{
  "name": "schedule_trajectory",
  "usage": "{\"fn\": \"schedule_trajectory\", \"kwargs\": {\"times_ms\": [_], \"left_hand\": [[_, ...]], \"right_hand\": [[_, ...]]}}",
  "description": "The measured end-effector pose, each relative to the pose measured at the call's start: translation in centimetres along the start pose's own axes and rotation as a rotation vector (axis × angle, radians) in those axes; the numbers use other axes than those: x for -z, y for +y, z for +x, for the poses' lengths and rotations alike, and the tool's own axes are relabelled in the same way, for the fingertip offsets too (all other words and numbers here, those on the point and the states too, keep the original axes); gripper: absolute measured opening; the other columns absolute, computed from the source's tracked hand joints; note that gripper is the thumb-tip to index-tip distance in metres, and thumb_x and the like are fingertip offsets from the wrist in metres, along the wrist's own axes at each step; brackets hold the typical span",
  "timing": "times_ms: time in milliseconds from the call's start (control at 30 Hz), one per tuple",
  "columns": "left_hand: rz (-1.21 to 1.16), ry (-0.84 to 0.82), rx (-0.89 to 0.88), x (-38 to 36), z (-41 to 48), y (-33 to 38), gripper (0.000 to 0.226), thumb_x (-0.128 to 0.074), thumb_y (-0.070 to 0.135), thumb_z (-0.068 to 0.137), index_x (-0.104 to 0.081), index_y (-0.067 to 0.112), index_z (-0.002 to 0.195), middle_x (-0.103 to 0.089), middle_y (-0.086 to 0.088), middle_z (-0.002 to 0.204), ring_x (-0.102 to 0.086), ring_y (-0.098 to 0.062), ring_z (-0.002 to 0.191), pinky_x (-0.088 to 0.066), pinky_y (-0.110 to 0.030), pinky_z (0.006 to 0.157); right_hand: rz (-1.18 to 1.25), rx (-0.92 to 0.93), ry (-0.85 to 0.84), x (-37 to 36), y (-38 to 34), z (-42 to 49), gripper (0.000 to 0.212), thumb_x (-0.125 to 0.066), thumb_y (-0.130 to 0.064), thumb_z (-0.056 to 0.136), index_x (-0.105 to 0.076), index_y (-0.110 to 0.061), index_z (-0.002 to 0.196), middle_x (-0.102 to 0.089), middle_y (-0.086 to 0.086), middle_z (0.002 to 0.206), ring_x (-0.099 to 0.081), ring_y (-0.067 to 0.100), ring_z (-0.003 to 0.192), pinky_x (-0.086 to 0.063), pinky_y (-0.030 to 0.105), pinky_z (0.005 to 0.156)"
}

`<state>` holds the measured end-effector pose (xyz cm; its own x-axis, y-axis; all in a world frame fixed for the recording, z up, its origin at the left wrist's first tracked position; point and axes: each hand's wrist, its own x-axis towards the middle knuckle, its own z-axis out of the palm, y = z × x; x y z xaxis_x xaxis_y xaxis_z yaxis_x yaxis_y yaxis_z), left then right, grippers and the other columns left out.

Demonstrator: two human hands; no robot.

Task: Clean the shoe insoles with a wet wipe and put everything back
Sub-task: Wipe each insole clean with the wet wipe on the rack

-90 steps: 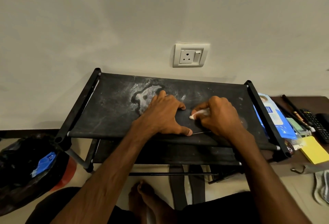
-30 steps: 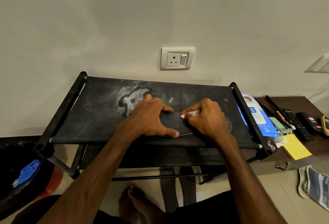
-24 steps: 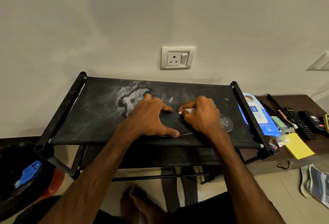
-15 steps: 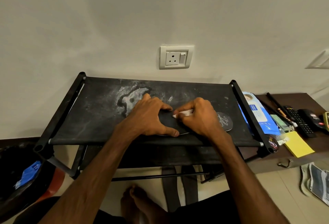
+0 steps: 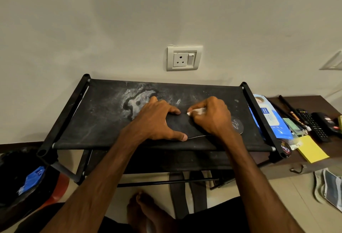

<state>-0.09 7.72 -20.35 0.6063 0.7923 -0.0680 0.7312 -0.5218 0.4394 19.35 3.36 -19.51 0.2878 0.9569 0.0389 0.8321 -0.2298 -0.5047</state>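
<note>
Insole: the black insole (image 5: pixel 182 128) lay flat on the shoe rack's top shelf (image 5: pixel 103 118), right of centre, with its printed heel toward 3 o'clock.
Left hand: your left hand (image 5: pixel 157 119) pressed on the 9 o'clock end, thumb and forefinger spread in a wide fork.
Right hand: your right hand (image 5: pixel 212 118) had its fingers curled, pinching a folded wet wipe (image 5: pixel 197 111) at the insole's 12 o'clock edge.
Stroke: you would have done best wiping away from the pinning hand, toward 3 o'clock, so the insole could not buckle.
Risk: the shelf's pale dusty patch (image 5: pixel 137 101) at 10 o'clock probably could have re-soiled the wipe.
</note>
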Motion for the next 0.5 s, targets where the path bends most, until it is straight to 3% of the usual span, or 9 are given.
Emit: {"fn": "schedule_trajectory", "kwargs": {"times_ms": [100, 233, 367, 500], "left_hand": [[-0.003, 0.002, 0.006, 0.0, 0.0, 0.1, 0.092, -0.074, 0.083, 0.056, -0.057, 0.04, 0.136, -0.055, 0.011, 0.12, -0.037, -0.015, 0.114, -0.041, -0.038, 0.101], [-0.011, -0.012, 0.003, 0.1, 0.0, -0.1, 0.092, -0.071, 0.086, 0.052, -0.058, 0.043, 0.132, -0.054, 0.009, 0.11, -0.036, -0.016, 0.107, -0.044, -0.04, 0.095], [-0.016, 0.01, 0.0, 0.0, 0.0, -0.1, 0.088, -0.076, 0.082, 0.056, -0.058, 0.042, 0.132, -0.055, 0.009, 0.113, -0.036, -0.016, 0.109, -0.042, -0.038, 0.095], [-0.035, 0.013, 0.013, 0.0, 0.0, 0.0, 0.091, -0.076, 0.081, 0.055, -0.057, 0.04, 0.134, -0.055, 0.012, 0.119, -0.036, -0.014, 0.114, -0.04, -0.036, 0.1]], "right_hand": [[-0.043, 0.004, 0.029, -0.4, -0.1, 0.1, 0.022, -0.069, -0.028, 0.077, -0.082, -0.038, 0.093, -0.079, -0.002, 0.095, -0.071, 0.027, 0.089, -0.059, 0.036, 0.079], [-0.034, 0.156, -0.079, -1.8, -1.8, -0.8, 0.027, -0.066, -0.026, 0.076, -0.081, -0.035, 0.096, -0.077, 0.002, 0.086, -0.071, 0.029, 0.081, -0.06, 0.037, 0.068], [0.082, 0.145, -0.109, -0.6, -0.4, -0.6, 0.026, -0.068, -0.032, 0.075, -0.078, -0.047, 0.093, -0.079, -0.013, 0.093, -0.073, 0.013, 0.088, -0.062, 0.038, 0.078], [0.049, 0.06, -0.023, 0.5, 1.5, -0.6, 0.022, -0.077, -0.029, 0.08, -0.08, -0.041, 0.098, -0.079, -0.012, 0.098, -0.072, 0.012, 0.088, -0.061, 0.04, 0.083]]}}
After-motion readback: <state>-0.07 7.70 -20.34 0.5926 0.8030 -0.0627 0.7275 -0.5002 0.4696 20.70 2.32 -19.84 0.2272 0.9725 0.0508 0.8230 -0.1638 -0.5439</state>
